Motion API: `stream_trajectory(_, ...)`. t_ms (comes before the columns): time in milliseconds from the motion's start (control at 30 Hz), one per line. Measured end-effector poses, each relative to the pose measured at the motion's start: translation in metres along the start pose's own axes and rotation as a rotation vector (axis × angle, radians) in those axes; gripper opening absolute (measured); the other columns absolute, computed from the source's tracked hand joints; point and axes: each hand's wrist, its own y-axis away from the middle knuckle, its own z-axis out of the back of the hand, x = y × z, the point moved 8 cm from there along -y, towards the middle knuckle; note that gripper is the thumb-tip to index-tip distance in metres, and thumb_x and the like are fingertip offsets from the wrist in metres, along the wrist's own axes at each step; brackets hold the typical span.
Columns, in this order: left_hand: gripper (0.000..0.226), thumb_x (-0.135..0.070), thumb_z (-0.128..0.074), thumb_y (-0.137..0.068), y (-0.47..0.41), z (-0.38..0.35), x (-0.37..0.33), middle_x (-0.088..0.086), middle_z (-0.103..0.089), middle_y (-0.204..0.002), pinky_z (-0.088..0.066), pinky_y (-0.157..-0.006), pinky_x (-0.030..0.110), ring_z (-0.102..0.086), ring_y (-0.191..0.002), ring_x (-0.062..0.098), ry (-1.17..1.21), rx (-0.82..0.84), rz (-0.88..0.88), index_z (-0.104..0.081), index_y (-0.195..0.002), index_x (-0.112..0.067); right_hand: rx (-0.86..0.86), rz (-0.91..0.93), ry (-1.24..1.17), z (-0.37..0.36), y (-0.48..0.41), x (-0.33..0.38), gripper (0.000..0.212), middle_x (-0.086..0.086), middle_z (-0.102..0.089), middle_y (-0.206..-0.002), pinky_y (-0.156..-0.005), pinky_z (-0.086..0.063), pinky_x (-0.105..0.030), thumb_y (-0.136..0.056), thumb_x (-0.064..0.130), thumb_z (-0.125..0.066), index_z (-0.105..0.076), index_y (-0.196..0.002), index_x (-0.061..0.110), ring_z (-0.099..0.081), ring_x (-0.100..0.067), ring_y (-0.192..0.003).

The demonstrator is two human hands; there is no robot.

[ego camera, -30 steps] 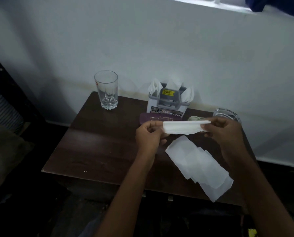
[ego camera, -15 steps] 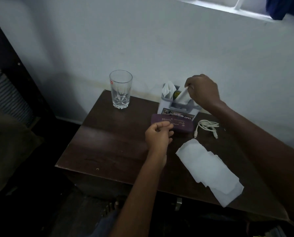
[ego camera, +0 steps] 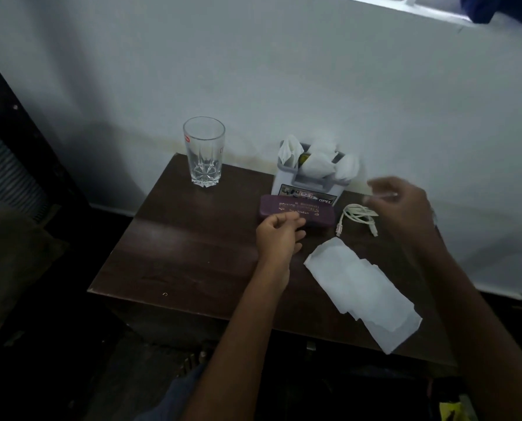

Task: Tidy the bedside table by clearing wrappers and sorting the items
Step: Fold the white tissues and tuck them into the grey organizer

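A dark wooden surface (ego camera: pixel 193 253) is seen set against a white wall. At its 11 o'clock corner a clear glass (ego camera: pixel 204 151) is stood upright. At about 1 o'clock, against the wall, a grey holder (ego camera: pixel 284 185) is placed, and crumpled white wrappers (ego camera: pixel 317 165) are stuffed into its top compartments. Just at 6 o'clock of the holder, close against its front, a purple case (ego camera: pixel 296 209) is laid flat with its long side across. At 3 o'clock of the case a coiled white cable (ego camera: pixel 357 215) is laid, a little apart from it. Toward 4 o'clock of the surface a pile of flat white sheets (ego camera: pixel 363 287) is spread, one overlapped on another, with one corner brought to the near edge.

The left grip (ego camera: pixel 279 235) is held at the case's 6 o'clock edge, its fingers curled in and the thumb laid on the forefinger; nothing is seen held in it. The right grip (ego camera: pixel 405 208) is raised at 3 o'clock of the cable, partly over it. It is blurred, so whether it is closed or holding anything cannot be told.
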Motion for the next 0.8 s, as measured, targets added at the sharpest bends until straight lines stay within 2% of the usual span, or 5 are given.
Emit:
stream_trajectory(200, 0.014, -0.011, -0.051, -0.092, 0.001, -0.004, 0.008, -0.003, -0.067, -0.089, -0.047, -0.063, 0.022, -0.061, -0.077, 0.01, -0.112, 0.023, -0.008, -0.061, -0.102, -0.014, 0.114, -0.318, -0.034, -0.003, 0.069, -0.089, 0.013, -0.011, -0.068, -0.091, -0.066, -0.043, -0.023, -0.082, 0.0, -0.06, -0.069, -0.087, 0.008, -0.06, -0.018, -0.081)
stream_trajectory(367, 0.014, -0.011, -0.05, -0.093, 0.003, -0.005, 0.012, -0.003, -0.068, -0.091, -0.048, -0.067, 0.022, -0.062, -0.079, 0.01, -0.163, -0.01, -0.016, -0.061, -0.102, -0.014, 0.072, -0.138, 0.164, -0.025, 0.053, -0.088, 0.015, -0.01, -0.07, -0.095, -0.083, -0.047, -0.035, -0.083, 0.004, -0.058, -0.072, -0.088, 0.007, -0.062, -0.027, -0.094)
stream_trajectory(567, 0.015, -0.011, -0.052, -0.092, 0.002, -0.01, 0.013, -0.004, -0.068, -0.091, -0.049, -0.07, 0.022, -0.063, -0.083, 0.01, -0.186, -0.005, -0.03, -0.061, -0.103, -0.014, 0.117, -0.09, 0.525, -0.052, 0.055, -0.085, 0.032, -0.008, -0.049, -0.123, -0.093, -0.033, -0.04, -0.088, 0.029, -0.053, -0.061, -0.118, 0.02, -0.038, -0.031, -0.112)
stream_trajectory(667, 0.013, -0.011, -0.051, -0.092, 0.001, -0.007, 0.013, -0.003, -0.069, -0.092, -0.049, -0.069, 0.022, -0.064, -0.085, 0.012, -0.179, -0.019, -0.035, -0.062, -0.099, -0.016, 0.099, -0.076, 0.461, -0.053, 0.055, -0.084, 0.022, -0.008, -0.052, -0.116, -0.09, -0.032, -0.038, -0.084, 0.021, -0.056, -0.065, -0.104, 0.017, -0.038, -0.03, -0.109)
stream_trajectory(800, 0.012, -0.011, -0.052, -0.092, 0.001, -0.007, 0.011, -0.003, -0.069, -0.092, -0.049, -0.071, 0.024, -0.064, -0.085, 0.012, -0.18, -0.016, -0.039, -0.061, -0.093, -0.019, 0.067, -0.147, 0.133, -0.041, 0.049, -0.082, 0.008, 0.005, -0.06, -0.097, -0.09, -0.032, -0.037, -0.079, 0.013, -0.061, -0.064, -0.077, 0.02, -0.045, -0.024, -0.106)
